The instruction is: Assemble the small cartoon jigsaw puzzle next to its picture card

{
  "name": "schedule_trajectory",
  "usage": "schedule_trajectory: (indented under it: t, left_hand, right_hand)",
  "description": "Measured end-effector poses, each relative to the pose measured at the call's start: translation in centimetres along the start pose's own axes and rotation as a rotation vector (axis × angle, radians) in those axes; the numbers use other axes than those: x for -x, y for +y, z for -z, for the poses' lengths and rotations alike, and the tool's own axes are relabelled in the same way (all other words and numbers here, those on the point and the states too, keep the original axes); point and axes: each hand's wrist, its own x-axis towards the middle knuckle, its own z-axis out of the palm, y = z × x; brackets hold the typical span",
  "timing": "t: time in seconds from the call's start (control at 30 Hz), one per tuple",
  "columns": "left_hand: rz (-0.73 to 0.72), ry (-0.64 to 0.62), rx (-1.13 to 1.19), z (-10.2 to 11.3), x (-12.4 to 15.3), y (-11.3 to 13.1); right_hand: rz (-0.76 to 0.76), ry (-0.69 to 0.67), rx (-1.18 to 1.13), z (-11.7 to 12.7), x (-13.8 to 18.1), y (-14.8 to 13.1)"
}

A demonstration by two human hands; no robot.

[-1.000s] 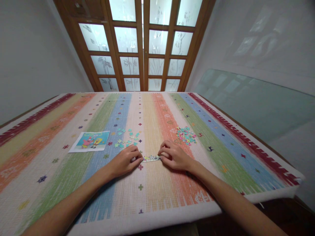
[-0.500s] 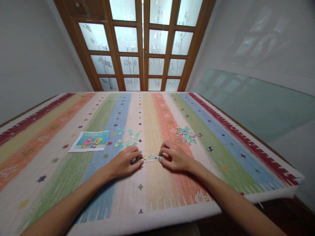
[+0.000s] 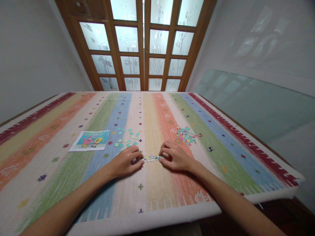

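Left hand (image 3: pixel 126 161), one: fingers (image 3: pixel 136 154) curled, tips near thumb (image 3: pixel 137 165), forearm (image 3: pixel 83 190) behind them. Right hand (image 3: pixel 175 156), one: likewise, fingers facing the left's.

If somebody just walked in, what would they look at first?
Probably the big striped tablecloth, with its bright bands running away toward the glowing glass-paned doors behind it. Then, near the middle, the left hand and right hand pinching opposite ends of a narrow patterned strip.
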Motion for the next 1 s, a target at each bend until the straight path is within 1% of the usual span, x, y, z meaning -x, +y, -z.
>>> schedule_trajectory:
  t: [0.37, 0.6, 0.73, 0.87, 0.93, 1.0]
  left_hand:
    - [-0.031, -0.005, -0.009, -0.1, 0.1, -0.3]
    - [-0.004, 0.001, 0.002, -0.2, 0.2, -0.2]
    - [0.010, 0.014, -0.005, 0.2, 0.2, -0.4]
    - [0.039, 0.090, -0.079, 1.3, 0.1, -1.5]
    - [0.112, 0.159, -0.133, 2.0, 0.2, -2.5]
    - [0.217, 0.230, -0.198, 2.9, 0.3, -3.6]
  right_hand:
    - [0.002, 0.004, -0.009, -0.2, 0.0, 0.2]
    - [0.008, 0.004, -0.006, -0.1, 0.0, 0.1]
    - [0.009, 0.007, -0.008, -0.1, 0.0, 0.2]
    - [0.005, 0.006, -0.007, -0.3, 0.0, 0.2]
    - [0.002, 0.006, -0.011, -0.3, 0.0, 0.2]
    - [0.000, 0.005, -0.013, -0.3, 0.0, 0.2]
